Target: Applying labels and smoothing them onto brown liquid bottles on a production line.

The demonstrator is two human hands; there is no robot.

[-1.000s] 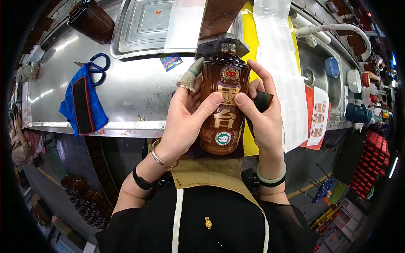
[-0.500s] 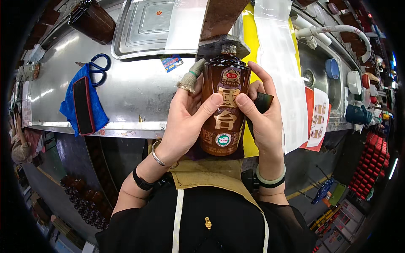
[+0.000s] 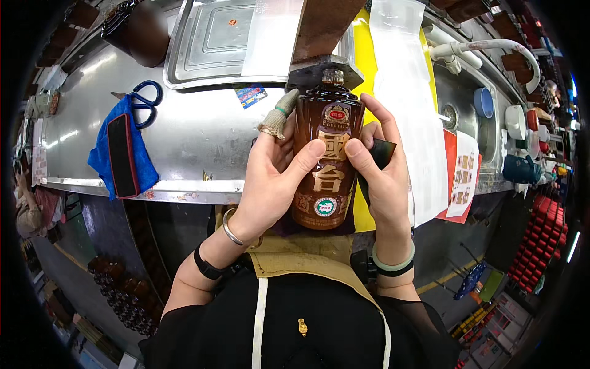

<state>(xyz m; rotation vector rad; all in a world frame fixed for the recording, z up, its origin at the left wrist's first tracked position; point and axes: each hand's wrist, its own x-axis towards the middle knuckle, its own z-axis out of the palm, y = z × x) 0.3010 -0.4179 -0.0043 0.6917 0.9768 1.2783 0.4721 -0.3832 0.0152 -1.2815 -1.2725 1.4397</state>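
A brown glass bottle (image 3: 329, 166) with gold characters, a small red emblem and a round green-and-white sticker stands between my hands, its neck pointing away from me. My left hand (image 3: 270, 169) grips its left side, thumb flat on the front; a fabric cover with a green band wraps its index fingertip. On the other side my right hand (image 3: 387, 169) holds the bottle, thumb pressed on the front near the large character and index finger along the shoulder. A dark flat piece, like a scraper (image 3: 382, 154), is also tucked in my right hand. Both hands' rear fingers are partly hidden.
A brown metal post (image 3: 319, 31) rises just beyond the bottle. Left lie blue-handled scissors (image 3: 147, 101), a blue cloth (image 3: 101, 157) and a phone (image 3: 123, 157). A metal tray (image 3: 212, 43) is behind; right are white sheets (image 3: 402, 111) and a sink (image 3: 473, 132).
The bottle and both hands sit very slightly nearer to me in the picture. The grip of both hands looks the same.
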